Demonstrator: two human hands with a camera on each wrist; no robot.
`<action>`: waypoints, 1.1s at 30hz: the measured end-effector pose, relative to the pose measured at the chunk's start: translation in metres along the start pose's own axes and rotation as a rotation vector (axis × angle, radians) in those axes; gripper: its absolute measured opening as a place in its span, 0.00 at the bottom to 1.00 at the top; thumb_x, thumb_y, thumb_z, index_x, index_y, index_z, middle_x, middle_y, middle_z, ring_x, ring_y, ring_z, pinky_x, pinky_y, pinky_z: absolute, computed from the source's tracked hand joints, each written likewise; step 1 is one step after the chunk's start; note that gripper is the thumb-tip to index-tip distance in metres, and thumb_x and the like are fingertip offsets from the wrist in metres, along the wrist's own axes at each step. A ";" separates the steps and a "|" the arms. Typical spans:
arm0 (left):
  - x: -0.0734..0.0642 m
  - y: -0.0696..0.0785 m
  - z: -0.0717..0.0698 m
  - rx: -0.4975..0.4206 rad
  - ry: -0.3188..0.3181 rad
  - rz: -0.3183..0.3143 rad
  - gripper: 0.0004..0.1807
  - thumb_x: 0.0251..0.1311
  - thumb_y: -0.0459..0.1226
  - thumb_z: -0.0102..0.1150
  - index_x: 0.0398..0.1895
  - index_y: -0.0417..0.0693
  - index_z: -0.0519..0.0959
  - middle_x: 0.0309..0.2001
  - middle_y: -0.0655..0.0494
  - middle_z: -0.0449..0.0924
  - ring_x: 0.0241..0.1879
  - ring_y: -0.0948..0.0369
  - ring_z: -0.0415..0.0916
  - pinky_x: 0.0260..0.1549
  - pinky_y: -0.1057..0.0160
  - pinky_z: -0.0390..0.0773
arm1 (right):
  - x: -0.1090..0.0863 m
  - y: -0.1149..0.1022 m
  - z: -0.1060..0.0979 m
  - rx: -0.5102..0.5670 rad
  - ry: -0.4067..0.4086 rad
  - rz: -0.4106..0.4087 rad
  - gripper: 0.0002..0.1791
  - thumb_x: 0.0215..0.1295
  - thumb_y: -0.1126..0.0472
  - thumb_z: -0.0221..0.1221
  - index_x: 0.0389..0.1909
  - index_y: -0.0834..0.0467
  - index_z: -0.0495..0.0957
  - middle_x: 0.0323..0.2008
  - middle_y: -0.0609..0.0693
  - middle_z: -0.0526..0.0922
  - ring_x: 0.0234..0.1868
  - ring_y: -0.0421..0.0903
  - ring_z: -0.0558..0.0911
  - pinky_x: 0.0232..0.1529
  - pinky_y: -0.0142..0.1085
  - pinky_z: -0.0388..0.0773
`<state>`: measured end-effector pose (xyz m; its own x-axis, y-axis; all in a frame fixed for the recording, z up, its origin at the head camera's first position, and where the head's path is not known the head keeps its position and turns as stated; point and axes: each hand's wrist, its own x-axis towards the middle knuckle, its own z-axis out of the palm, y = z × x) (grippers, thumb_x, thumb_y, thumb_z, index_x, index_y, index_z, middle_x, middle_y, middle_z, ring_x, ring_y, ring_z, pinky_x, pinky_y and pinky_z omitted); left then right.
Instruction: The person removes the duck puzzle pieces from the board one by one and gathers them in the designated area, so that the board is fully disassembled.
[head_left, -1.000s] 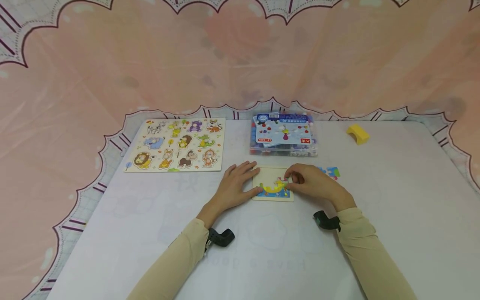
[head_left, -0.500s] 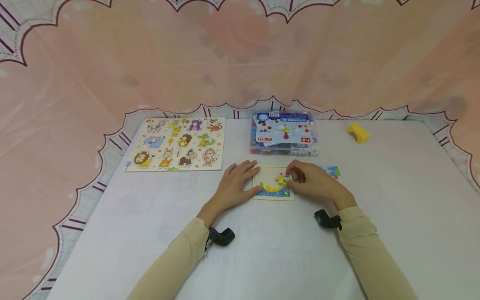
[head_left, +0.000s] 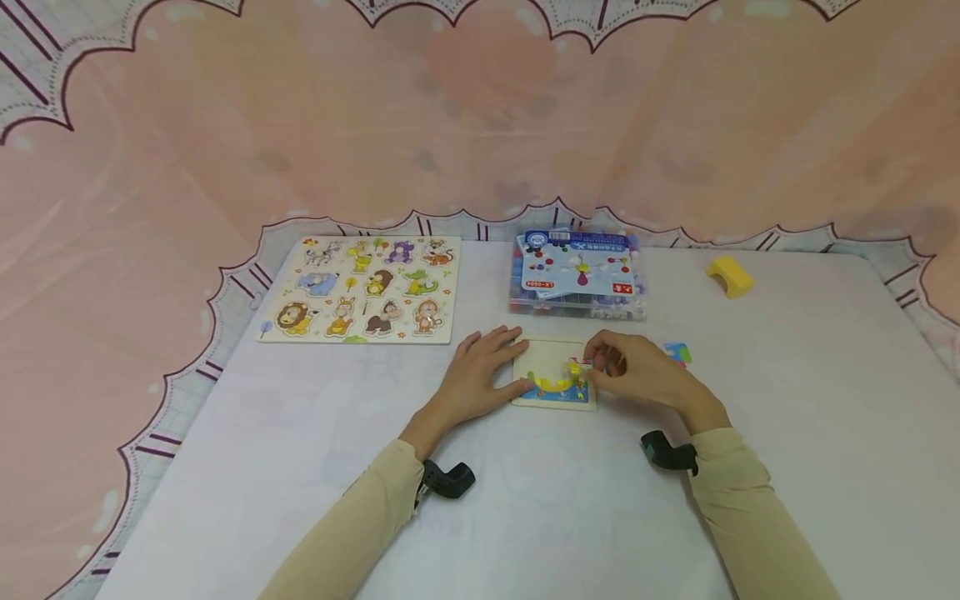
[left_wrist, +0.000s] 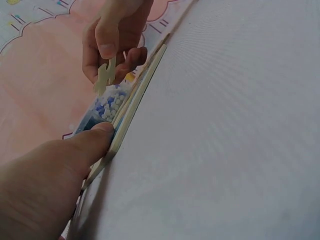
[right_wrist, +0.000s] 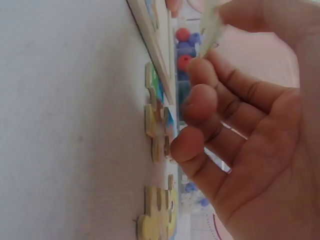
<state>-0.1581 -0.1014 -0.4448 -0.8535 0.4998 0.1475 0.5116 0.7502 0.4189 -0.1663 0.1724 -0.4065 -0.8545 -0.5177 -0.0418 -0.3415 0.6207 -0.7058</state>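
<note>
A small wooden jigsaw tray lies on the white tabletop, with blue and yellow puzzle pieces along its near side. On its left edge rests my left hand, fingers spread and thumb touching the tray's lower left part. Thumb and fingertips of my right hand pinch a jigsaw piece over the right side of the tray. In the left wrist view that piece is tilted and clear of the tray. The right wrist view shows its pale edge, blurred. Loose jigsaw pieces lie right of the tray, partly behind my right hand.
An animal puzzle board lies at the back left. Behind the tray stands a clear plastic box with coloured beads and a printed card. A yellow arch block sits at the back right. A patterned curtain hangs behind the table.
The head view has shifted slightly, so everything sits further right in it. My right hand still pinches the jigsaw piece and has moved slightly right; my left hand stays on the tray.
</note>
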 end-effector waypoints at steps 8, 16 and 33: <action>-0.001 0.002 -0.001 -0.010 0.000 0.008 0.35 0.59 0.56 0.57 0.67 0.52 0.68 0.71 0.56 0.61 0.73 0.56 0.52 0.71 0.48 0.47 | -0.002 0.001 -0.001 0.005 0.013 0.021 0.11 0.55 0.60 0.63 0.39 0.53 0.74 0.28 0.46 0.75 0.27 0.41 0.71 0.25 0.28 0.68; -0.001 0.001 -0.001 -0.001 -0.001 0.003 0.35 0.59 0.56 0.57 0.67 0.53 0.67 0.71 0.57 0.61 0.73 0.57 0.52 0.71 0.48 0.48 | -0.006 0.005 -0.008 -0.014 0.004 0.034 0.13 0.56 0.59 0.64 0.41 0.53 0.74 0.28 0.46 0.73 0.28 0.42 0.71 0.26 0.28 0.68; -0.003 0.001 0.000 -0.009 0.007 0.006 0.35 0.58 0.57 0.57 0.66 0.53 0.68 0.71 0.56 0.61 0.73 0.56 0.53 0.71 0.48 0.47 | -0.026 0.026 -0.018 -0.047 0.054 0.055 0.13 0.57 0.56 0.65 0.41 0.54 0.75 0.29 0.46 0.75 0.29 0.41 0.71 0.27 0.27 0.68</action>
<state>-0.1556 -0.1026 -0.4445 -0.8512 0.5009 0.1566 0.5158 0.7433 0.4259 -0.1600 0.2124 -0.4113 -0.8921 -0.4500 -0.0408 -0.3099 0.6751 -0.6695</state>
